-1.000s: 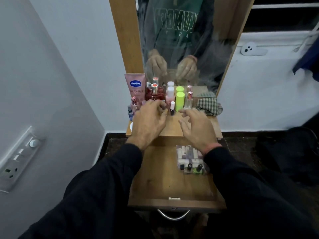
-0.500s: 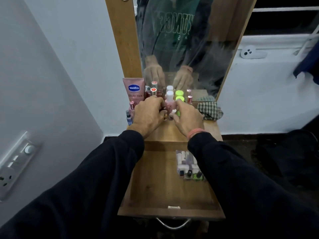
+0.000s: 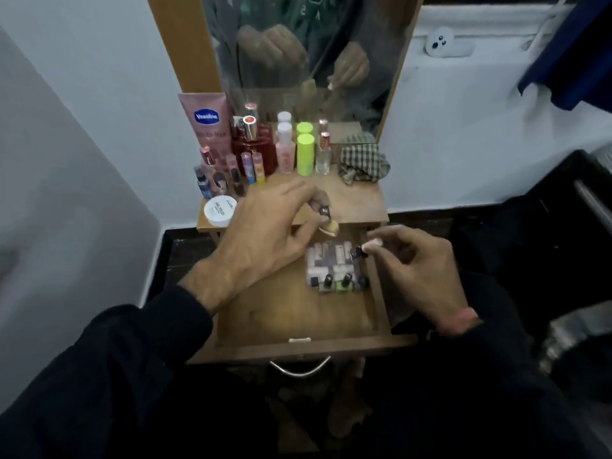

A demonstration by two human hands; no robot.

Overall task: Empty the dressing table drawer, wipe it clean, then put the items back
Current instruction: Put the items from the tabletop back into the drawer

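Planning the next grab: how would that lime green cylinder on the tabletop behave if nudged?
The lime green cylinder stands tall and narrow, so it probably tips easily. Its round body would likely roll once down. The glass bottle stands close beside it, so it may get knocked.

The worktop (image 3: 357,200) and the open drawer (image 3: 291,313) are warm brown wood. At the worktop's back left corner stands a pink tube (image 3: 207,124) with a blue oval logo; beside it is a dark red bottle (image 3: 261,150). A neon green cylinder (image 3: 305,154) stands mid-back. A green-and-cream checked cloth (image 3: 362,162) lies at the back right corner. Both sleeves (image 3: 132,376) are black.
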